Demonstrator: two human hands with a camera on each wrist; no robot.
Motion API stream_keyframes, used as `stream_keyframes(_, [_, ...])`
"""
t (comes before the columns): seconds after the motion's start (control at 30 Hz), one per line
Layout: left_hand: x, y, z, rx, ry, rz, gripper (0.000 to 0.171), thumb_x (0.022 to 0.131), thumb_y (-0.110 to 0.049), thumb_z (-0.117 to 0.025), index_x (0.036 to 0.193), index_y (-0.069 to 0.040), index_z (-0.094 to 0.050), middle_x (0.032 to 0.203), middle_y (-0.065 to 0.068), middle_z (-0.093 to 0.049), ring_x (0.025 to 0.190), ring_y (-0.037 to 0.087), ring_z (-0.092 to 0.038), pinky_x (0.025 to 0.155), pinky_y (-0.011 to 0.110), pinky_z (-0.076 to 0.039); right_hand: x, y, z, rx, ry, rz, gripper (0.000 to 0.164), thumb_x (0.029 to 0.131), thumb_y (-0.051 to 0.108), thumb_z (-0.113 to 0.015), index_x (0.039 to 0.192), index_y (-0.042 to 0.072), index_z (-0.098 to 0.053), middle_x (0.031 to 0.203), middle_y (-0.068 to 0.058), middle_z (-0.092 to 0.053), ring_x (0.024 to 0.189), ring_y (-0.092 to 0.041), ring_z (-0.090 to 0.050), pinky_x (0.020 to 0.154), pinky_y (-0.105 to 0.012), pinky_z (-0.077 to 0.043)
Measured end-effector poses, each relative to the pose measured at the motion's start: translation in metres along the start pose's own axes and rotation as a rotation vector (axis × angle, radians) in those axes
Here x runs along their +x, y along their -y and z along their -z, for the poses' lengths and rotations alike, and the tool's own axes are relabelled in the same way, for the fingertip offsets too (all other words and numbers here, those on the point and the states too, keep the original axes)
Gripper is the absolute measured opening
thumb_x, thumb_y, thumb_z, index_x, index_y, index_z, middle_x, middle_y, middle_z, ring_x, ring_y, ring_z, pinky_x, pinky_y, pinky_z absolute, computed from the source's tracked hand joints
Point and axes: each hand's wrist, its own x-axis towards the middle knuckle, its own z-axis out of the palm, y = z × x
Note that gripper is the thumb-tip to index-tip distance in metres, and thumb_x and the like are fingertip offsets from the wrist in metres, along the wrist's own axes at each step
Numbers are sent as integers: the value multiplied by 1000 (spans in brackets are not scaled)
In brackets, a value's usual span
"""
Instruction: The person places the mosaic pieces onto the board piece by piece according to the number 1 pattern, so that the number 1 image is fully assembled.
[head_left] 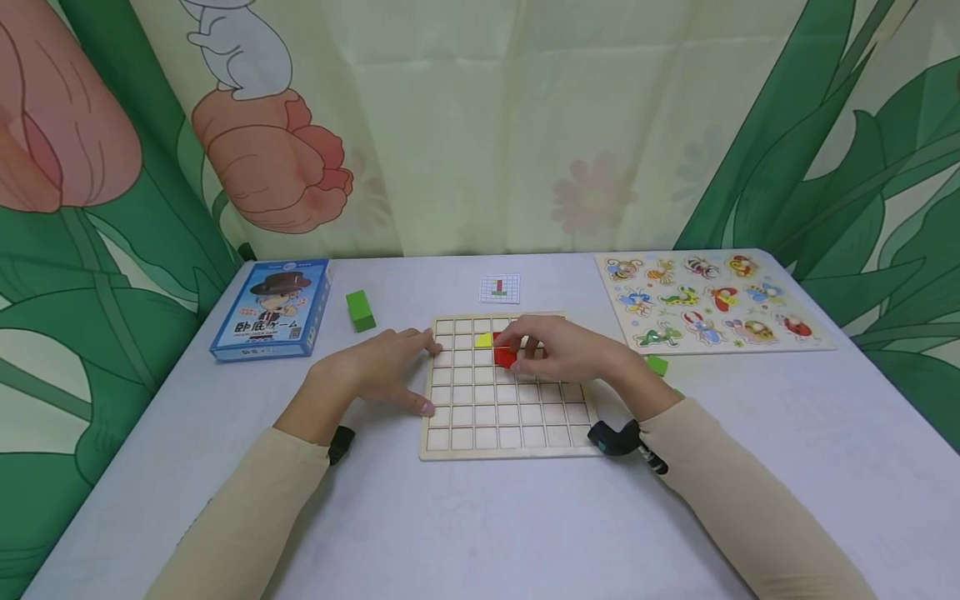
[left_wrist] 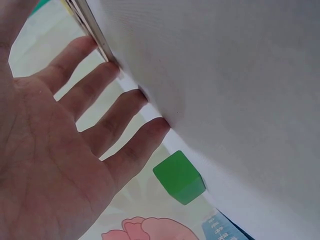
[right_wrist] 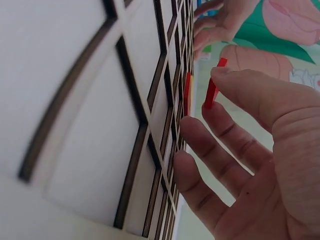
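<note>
A wooden grid board (head_left: 483, 437) lies flat on the white table. My right hand (head_left: 558, 343) is over its upper middle, pinching a thin red tile (right_wrist: 211, 95) between thumb and forefinger, the other fingers loosely bent. Another red tile (right_wrist: 187, 95) sits on the grid just beyond the fingertips, beside a yellow tile (head_left: 483, 340) in the upper part of the board. My left hand (head_left: 375, 371) is spread at the board's left edge, thumb and forefinger touching the rim. In the left wrist view its fingers are extended, with nothing in the palm.
Beyond the left hand are a green block (head_left: 360, 311) and a blue game box (head_left: 273, 312). A small card (head_left: 499, 288) with a grid pattern lies behind the board. At the back right is an insect picture board (head_left: 712, 300); green pieces (head_left: 657, 365) show partly behind my right wrist.
</note>
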Motion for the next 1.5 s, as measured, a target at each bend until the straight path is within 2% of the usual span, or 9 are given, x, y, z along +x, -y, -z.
stream_keyframes(0.27, [-1,0,-1,-6,-1,11,92,74,-61,-86,148,-24,-47,159,6,-44,143,32,-42,117,55,-38,4,6,-3,-34,24,-39,40,94,10,-75,132,9,-65,119,-1,-67,93,-20,-61,85,-37,-55])
stream_keyframes(0.4, [-1,1,-1,-12,-1,13,92,73,-61,-86,148,-25,-47,158,6,-44,142,32,-43,117,55,-38,6,7,-4,-68,40,-47,39,93,11,-76,131,12,-66,115,1,-67,92,-19,-61,85,-36,-55])
stream_keyframes(0.7, [0,1,-1,0,-2,2,93,73,-64,-85,148,-24,-46,159,5,-44,142,32,-44,116,54,-39,7,10,-6,-81,86,-88,37,93,17,-78,128,17,-68,95,7,-67,87,-13,-61,82,-32,-54])
stream_keyframes(0.93, [-1,1,-2,2,2,12,94,73,-65,-85,149,-25,-46,159,5,-43,143,32,-43,117,55,-39,7,11,-5,-89,92,-91,36,94,16,-77,128,16,-68,111,6,-68,94,-12,-63,88,-33,-55])
stream_keyframes(1.07, [0,1,-2,1,3,13,94,73,-65,-85,149,-26,-46,160,6,-42,144,32,-41,117,55,-38,5,9,-3,-86,92,-99,34,94,18,-77,127,17,-68,114,8,-69,97,-11,-64,89,-32,-55])
stream_keyframes(1.3, [0,0,-1,3,4,17,94,73,-64,-85,149,-25,-46,160,6,-42,145,33,-41,117,55,-38,-3,5,0,6,88,-96,32,95,15,-75,126,16,-69,120,4,-70,102,-14,-66,93,-34,-56])
stream_keyframes(1.5, [1,0,-1,-1,5,20,94,73,-63,-86,149,-24,-45,161,6,-42,145,33,-40,118,55,-37,-14,6,4,69,50,-86,32,94,12,-76,126,14,-69,123,-1,-69,104,-17,-66,93,-37,-57])
